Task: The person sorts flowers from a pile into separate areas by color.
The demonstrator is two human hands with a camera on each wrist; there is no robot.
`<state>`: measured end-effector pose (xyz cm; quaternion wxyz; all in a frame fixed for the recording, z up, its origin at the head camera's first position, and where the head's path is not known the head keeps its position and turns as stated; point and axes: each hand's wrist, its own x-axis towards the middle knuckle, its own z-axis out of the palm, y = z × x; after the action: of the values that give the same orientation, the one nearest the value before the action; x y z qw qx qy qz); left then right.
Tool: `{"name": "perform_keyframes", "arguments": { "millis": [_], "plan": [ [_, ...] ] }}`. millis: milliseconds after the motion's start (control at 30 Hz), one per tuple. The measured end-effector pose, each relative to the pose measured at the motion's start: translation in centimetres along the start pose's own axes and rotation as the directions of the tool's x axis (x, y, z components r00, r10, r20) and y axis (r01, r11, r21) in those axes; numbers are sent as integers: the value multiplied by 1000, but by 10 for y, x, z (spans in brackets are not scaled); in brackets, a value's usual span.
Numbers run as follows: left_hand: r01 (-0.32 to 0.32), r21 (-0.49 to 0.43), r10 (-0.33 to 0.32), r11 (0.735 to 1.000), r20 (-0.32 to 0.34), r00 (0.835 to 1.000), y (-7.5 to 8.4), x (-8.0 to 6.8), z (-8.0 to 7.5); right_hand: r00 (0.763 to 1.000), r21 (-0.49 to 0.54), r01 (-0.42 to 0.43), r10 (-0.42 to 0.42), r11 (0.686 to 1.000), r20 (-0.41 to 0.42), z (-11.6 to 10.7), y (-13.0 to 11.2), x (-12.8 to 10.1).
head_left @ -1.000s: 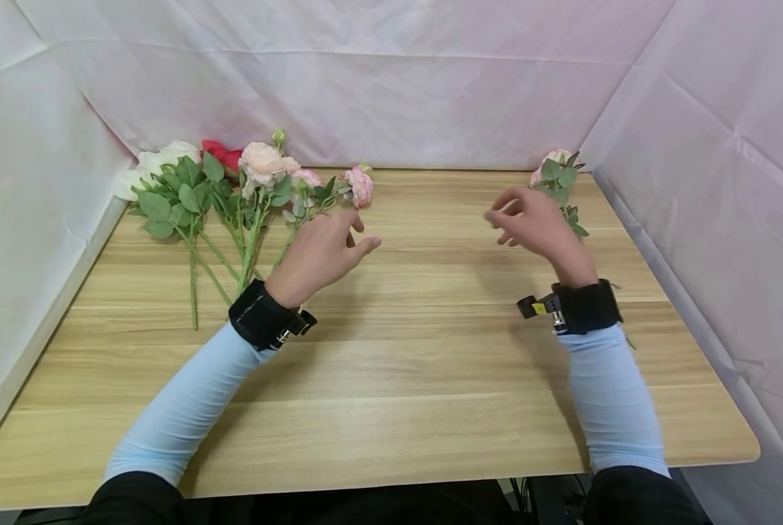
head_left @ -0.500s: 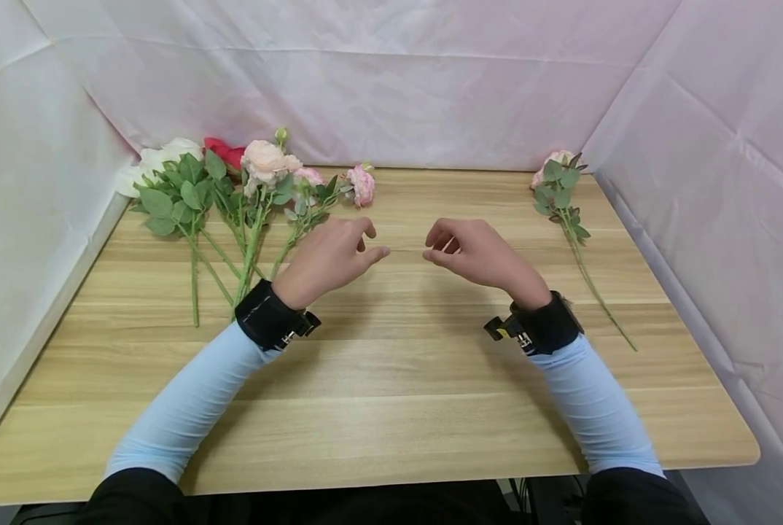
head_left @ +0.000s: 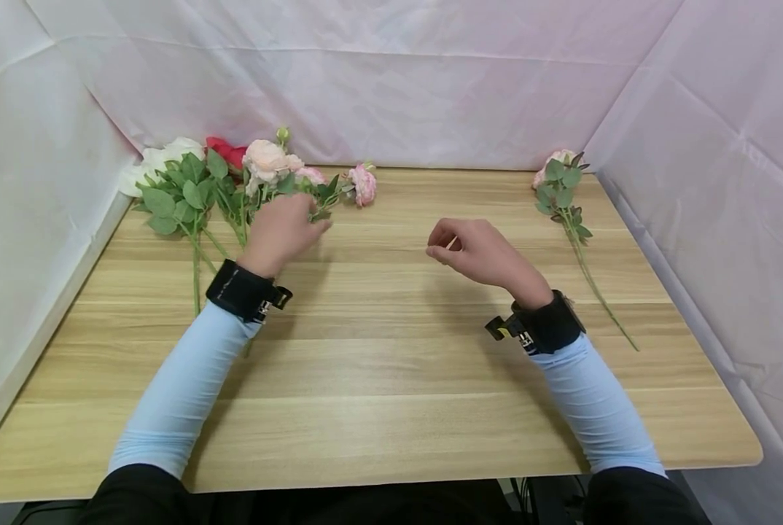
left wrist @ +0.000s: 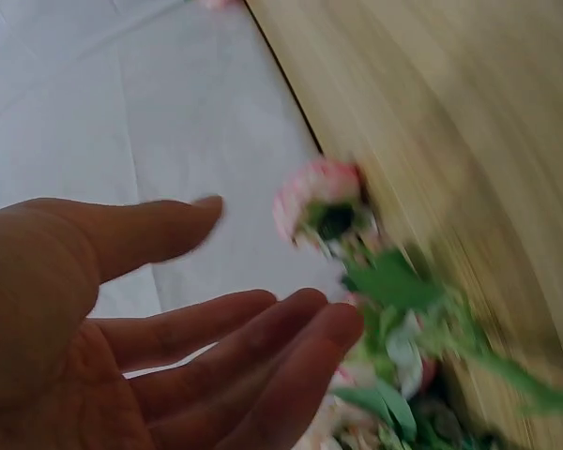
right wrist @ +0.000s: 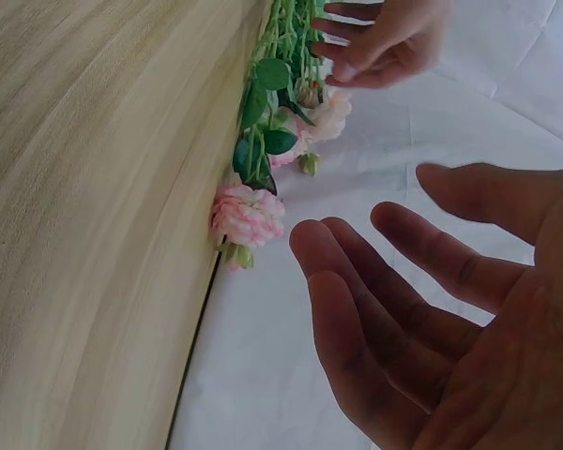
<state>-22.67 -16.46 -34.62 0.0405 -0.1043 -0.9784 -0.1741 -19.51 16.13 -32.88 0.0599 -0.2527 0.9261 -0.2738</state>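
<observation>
My left hand (head_left: 281, 232) is over the stems of the flowers at the back left, and its thumb and fingers are apart with nothing between them in the left wrist view. Just beyond it are a pale peach flower (head_left: 264, 160) and a pink flower (head_left: 363, 185) with green leaves. White flowers (head_left: 162, 162) and a red flower (head_left: 226, 152) lie farther left. Held above the middle of the table, my right hand (head_left: 475, 251) has loosely bent fingers and holds nothing. A single pink flower (head_left: 558, 175) lies apart at the back right, its long stem pointing toward me.
The wooden table (head_left: 378, 408) has a white cloth (head_left: 398, 95) rising behind it and along both sides. Each wrist wears a black strap with a small camera. Some dark cables (head_left: 521, 496) show below the table's front edge.
My right hand has moved left from beside the single pink flower to mid-table, then stayed there. My left hand has shifted left and back over the bunch of flowers.
</observation>
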Motion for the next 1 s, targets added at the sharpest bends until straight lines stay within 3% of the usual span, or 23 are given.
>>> {"name": "perform_keyframes", "arguments": {
  "millis": [133, 333, 600, 700, 800, 1000],
  "plan": [
    [77, 40, -77, 996, -6, 997, -21, 3, -5, 1000, 12, -14, 14, 1000, 1, -2, 2, 1],
    [134, 77, -137, 988, 30, 990, -36, 5, 0, 1000, 23, -27, 27, 999, 14, -2, 4, 1],
    [139, 155, -166, 978, 179, 970, -40, 7, 8, 999, 37, -28, 27, 999, 19, -2, 5, -1],
    [133, 160, -165, 978, 205, 965, -40, 7, 8, 999, 45, -30, 29, 999, 23, -3, 5, -1],
    [119, 149, -150, 982, 213, 966, -41, 7, 8, 999, 52, -33, 31, 998, 29, -3, 4, -1],
    [112, 113, -130, 987, 164, 978, -42, 7, 5, 999, 53, -29, 27, 998, 41, -2, 4, 0]
  ]
}}
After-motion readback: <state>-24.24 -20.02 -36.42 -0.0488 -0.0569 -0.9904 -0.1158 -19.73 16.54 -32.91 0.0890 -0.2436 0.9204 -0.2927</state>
